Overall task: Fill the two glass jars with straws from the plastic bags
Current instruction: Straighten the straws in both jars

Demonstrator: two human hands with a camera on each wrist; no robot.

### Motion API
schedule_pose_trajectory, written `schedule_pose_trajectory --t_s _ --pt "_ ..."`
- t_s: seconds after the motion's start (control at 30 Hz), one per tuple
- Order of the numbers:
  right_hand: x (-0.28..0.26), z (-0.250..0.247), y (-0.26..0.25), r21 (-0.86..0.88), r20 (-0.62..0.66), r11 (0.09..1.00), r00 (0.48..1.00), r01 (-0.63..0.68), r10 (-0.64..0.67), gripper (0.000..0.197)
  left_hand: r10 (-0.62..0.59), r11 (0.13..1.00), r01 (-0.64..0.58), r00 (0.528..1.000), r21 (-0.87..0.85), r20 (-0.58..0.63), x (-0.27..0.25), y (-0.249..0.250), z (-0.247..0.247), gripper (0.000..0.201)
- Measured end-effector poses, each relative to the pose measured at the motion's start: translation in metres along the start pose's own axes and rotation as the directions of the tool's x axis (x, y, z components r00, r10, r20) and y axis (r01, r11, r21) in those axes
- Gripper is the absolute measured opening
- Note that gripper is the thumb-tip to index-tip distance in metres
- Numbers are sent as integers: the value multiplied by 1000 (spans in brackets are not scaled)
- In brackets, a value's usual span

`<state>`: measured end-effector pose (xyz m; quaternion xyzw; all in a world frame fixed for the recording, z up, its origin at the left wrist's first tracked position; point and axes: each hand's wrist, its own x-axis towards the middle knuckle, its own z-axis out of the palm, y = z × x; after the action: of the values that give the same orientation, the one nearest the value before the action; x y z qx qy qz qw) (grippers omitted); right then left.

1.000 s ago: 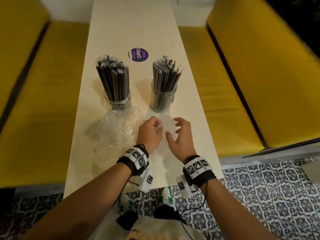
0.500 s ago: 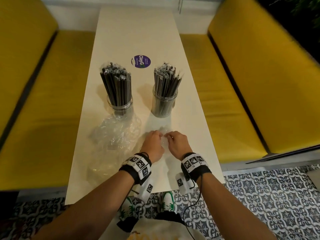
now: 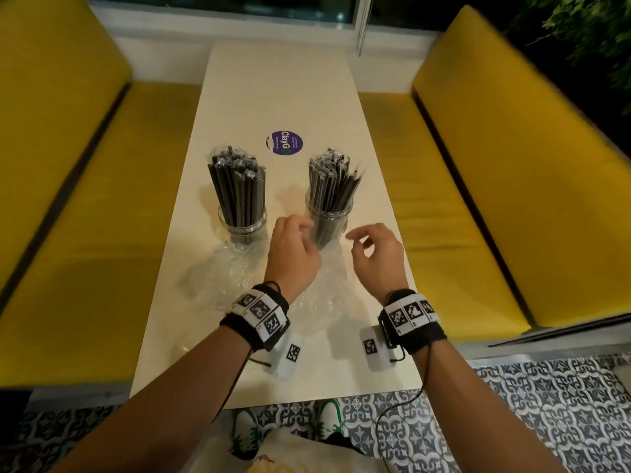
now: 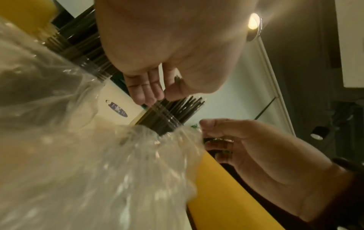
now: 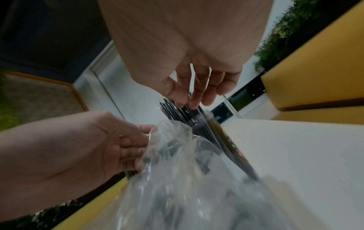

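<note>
Two glass jars stand side by side on the white table (image 3: 280,87), each packed with upright black straws: the left jar (image 3: 243,224) and the right jar (image 3: 333,224). One empty clear plastic bag (image 3: 222,271) lies crumpled in front of the left jar. A second bag (image 3: 324,298) lies in front of the right jar, under my hands. My left hand (image 3: 297,230) hovers just left of the right jar with relaxed fingers (image 4: 149,91) and holds nothing. My right hand (image 3: 358,240) hovers to that jar's right, fingers (image 5: 199,93) loosely bent and empty.
A round purple sticker (image 3: 284,143) sits on the table behind the jars. Yellow benches (image 3: 478,172) run along both long sides. Two white marker tags (image 3: 374,346) hang by the table's near edge. A window sill closes the far end.
Both hands have let go of the crumpled bag near the table's front, risen and moved apart toward the right jar. The bag now lies loose beneath them.
</note>
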<state>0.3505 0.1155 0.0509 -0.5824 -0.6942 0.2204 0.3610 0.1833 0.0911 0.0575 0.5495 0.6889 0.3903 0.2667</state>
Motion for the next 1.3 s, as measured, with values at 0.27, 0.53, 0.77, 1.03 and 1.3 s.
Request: schedule_pose_trajectory --t_s 0.27,0.53,0.77,1.03,1.3 --pt "98 10 -47 -291 -11 953 996 78 -84 65 -147 981 117 969 155 198 76 9 13 127" --pt "115 15 -38 -25 2 999 999 38 -38 36 -108 993 98 982 70 156 101 -19 41 103" --pt "100 12 -39 -189 23 981 999 31 -27 78 -72 997 67 981 38 182 101 -16 35 91" --pt "138 18 -53 -164 313 949 926 269 -209 32 -107 994 107 975 8 196 100 -14 34 101" --pt "155 10 -58 -241 303 970 951 20 56 54 -118 993 117 976 17 181 108 -26 44 110"
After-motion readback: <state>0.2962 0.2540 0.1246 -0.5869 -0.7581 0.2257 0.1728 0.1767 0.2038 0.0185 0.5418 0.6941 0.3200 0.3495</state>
